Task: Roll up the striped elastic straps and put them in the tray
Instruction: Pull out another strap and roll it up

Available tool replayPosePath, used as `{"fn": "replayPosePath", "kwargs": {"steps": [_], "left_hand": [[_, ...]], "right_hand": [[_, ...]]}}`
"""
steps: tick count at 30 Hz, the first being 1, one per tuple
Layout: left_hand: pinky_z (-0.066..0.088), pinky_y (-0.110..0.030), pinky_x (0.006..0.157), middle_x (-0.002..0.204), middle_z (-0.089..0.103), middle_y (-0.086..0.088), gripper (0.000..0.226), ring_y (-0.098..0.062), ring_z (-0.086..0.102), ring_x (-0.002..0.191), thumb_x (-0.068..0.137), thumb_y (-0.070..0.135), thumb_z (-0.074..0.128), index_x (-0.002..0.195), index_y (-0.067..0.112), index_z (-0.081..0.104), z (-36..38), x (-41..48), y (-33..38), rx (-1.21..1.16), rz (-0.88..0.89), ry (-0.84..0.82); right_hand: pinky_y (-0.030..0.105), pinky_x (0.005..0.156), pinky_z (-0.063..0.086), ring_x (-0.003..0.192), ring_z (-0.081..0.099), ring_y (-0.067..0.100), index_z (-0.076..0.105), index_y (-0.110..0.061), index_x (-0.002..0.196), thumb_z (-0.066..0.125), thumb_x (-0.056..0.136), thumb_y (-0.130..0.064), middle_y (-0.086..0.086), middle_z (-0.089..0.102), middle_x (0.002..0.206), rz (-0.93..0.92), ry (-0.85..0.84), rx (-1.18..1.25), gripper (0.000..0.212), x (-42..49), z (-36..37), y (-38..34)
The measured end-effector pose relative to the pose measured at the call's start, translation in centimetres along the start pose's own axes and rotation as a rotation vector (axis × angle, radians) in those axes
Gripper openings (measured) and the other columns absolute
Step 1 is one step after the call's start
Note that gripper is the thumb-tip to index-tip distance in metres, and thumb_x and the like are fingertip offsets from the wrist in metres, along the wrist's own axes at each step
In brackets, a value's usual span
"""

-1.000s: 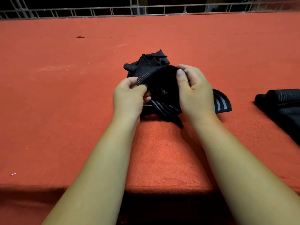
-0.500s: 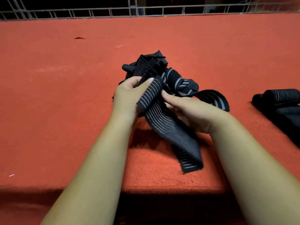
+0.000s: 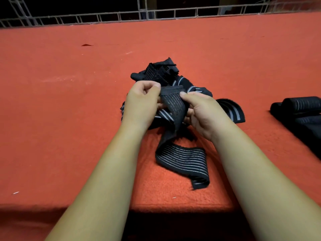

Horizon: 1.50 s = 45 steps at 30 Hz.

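Observation:
A black elastic strap with thin grey stripes (image 3: 184, 159) hangs from both my hands and trails toward me across the red cloth. My left hand (image 3: 141, 105) pinches its top end from the left. My right hand (image 3: 203, 112) grips the same end from the right, thumb on top. Behind my hands lies a tangled pile of more black striped straps (image 3: 165, 72), one loop (image 3: 232, 110) sticking out to the right. Rolled black straps (image 3: 302, 105) sit at the right edge; whatever holds them is too dark to make out.
The red cloth-covered table (image 3: 69, 119) stretches wide to the left and back. Its front edge (image 3: 173, 206) drops off near my forearms. A metal grid fence (image 3: 156, 14) runs along the far side.
I pulled one strap out of the pile and lifted its end. My hands have closed in on that end, and the free tail has dropped onto the cloth near me.

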<state>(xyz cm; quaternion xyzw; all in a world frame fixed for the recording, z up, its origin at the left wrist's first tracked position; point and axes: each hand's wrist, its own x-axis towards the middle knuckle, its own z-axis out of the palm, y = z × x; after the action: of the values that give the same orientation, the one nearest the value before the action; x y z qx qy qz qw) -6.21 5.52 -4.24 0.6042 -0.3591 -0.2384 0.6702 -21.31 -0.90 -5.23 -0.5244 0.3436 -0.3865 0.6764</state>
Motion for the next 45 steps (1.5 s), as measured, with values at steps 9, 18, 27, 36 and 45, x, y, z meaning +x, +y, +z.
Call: {"fn": "replayPosePath", "kwargs": {"steps": [9, 18, 27, 36, 45], "left_hand": [[0.042, -0.045, 0.116, 0.147, 0.040, -0.004, 0.050, -0.033, 0.040, 0.137, 0.097, 0.019, 0.066, 0.139, 0.046, 0.058, 0.7, 2.8, 0.3, 0.978, 0.330, -0.150], [0.026, -0.026, 0.072, 0.106, 0.058, -0.002, 0.042, -0.021, 0.049, 0.093, 0.085, 0.021, 0.087, 0.101, 0.019, 0.048, -1.1, 3.4, -1.6, 0.696, 0.316, 0.229], [0.043, -0.036, 0.065, 0.080, 0.054, 0.007, 0.034, -0.017, 0.047, 0.070, 0.091, 0.034, 0.079, 0.086, 0.023, 0.047, -3.0, 3.0, 0.1, 0.467, 0.343, 0.041], [0.051, -0.043, 0.069, 0.075, 0.046, -0.006, 0.061, -0.019, 0.047, 0.071, 0.094, 0.062, 0.070, 0.076, 0.008, 0.049, -3.8, 2.4, 0.9, 0.316, 0.187, -0.125], [0.052, -0.033, 0.064, 0.068, 0.068, -0.007, 0.041, -0.017, 0.059, 0.062, 0.085, 0.047, 0.084, 0.075, 0.012, 0.067, -3.6, 2.2, 0.4, 0.547, 0.044, -0.177]], "right_hand": [[0.019, 0.040, 0.042, 0.043, 0.058, 0.007, 0.070, -0.015, 0.097, 0.057, 0.109, -0.015, -0.006, 0.065, 0.056, -0.014, 0.015, 0.046, 0.018, 0.4, -0.7, -0.8], [0.025, 0.057, 0.058, 0.069, 0.073, 0.017, 0.076, -0.003, 0.114, 0.074, 0.101, -0.032, 0.011, 0.081, 0.087, -0.040, -0.104, 0.001, 0.032, 0.7, -0.7, -0.3], [0.056, 0.105, 0.058, 0.112, 0.075, 0.045, 0.075, 0.003, 0.117, 0.081, 0.092, -0.052, 0.020, 0.080, 0.113, 0.008, -0.215, -0.070, 0.061, 0.1, 0.3, 0.5], [0.029, 0.066, 0.060, 0.077, 0.074, 0.018, 0.074, -0.013, 0.100, 0.080, 0.091, -0.003, 0.006, 0.080, 0.089, 0.026, -0.209, -0.248, 0.015, 0.1, 0.4, 1.1], [0.032, 0.058, 0.049, 0.055, 0.057, 0.025, 0.064, -0.014, 0.060, 0.072, 0.094, -0.065, 0.012, 0.063, 0.065, 0.131, -0.037, -0.264, 0.062, 0.9, 0.2, 1.4]]}}
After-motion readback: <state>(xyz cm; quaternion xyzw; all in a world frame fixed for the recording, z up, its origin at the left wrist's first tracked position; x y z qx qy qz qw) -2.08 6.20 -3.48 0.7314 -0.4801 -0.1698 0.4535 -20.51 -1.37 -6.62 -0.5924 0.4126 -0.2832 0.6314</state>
